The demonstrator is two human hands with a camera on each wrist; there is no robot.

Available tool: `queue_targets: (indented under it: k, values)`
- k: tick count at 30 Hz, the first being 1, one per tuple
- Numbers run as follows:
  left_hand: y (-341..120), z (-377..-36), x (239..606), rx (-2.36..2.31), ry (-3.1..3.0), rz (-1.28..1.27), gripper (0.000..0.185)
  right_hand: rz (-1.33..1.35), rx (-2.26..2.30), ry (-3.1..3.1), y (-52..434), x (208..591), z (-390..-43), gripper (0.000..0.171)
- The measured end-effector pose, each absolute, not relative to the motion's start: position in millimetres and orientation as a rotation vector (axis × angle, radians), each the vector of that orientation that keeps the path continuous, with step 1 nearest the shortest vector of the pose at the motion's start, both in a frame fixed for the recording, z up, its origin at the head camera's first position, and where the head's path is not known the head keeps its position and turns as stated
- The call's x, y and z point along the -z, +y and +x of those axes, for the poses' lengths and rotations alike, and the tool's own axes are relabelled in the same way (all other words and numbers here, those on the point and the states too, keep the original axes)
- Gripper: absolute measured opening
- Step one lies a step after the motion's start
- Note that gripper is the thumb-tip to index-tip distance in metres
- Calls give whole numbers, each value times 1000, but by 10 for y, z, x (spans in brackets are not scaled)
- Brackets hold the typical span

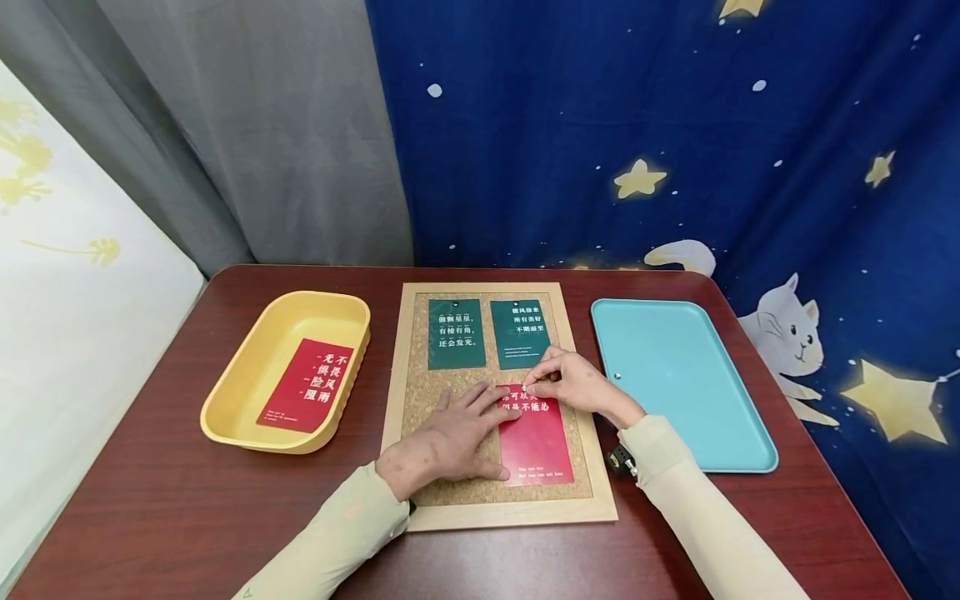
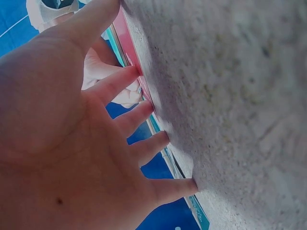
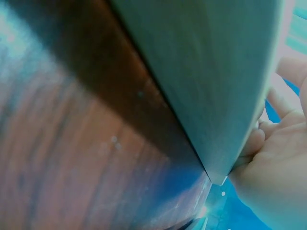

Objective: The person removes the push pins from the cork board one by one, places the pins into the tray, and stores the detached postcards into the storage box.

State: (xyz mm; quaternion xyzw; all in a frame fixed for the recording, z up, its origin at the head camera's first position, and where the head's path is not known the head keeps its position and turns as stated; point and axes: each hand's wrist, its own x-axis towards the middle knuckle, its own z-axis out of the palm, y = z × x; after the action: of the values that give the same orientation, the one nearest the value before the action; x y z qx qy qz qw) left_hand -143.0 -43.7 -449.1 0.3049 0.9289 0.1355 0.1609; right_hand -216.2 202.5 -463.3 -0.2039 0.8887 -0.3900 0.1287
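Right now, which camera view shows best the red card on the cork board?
The head view: the red card lies flat on the cork board, left hand pressing it, right hand pinching at its top. The left wrist view shows only its edge; the right wrist view shows none of it.

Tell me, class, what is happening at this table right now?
A person works at a wood-framed cork board lying on a dark wooden table. The left hand presses flat on a red card with white lettering on the board, while the right hand pinches at the card's top edge. Two green cards sit above it. Another red card lies in a yellow plastic tray; a turquoise tray sits to the right.
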Motion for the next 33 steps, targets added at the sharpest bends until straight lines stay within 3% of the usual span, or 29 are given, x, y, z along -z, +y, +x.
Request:
queue_targets:
  k: [33]
  values:
    - [-451,-1415,4491,-371,2658,872,84,-566,1144,2579,2003,4651,-2143,8]
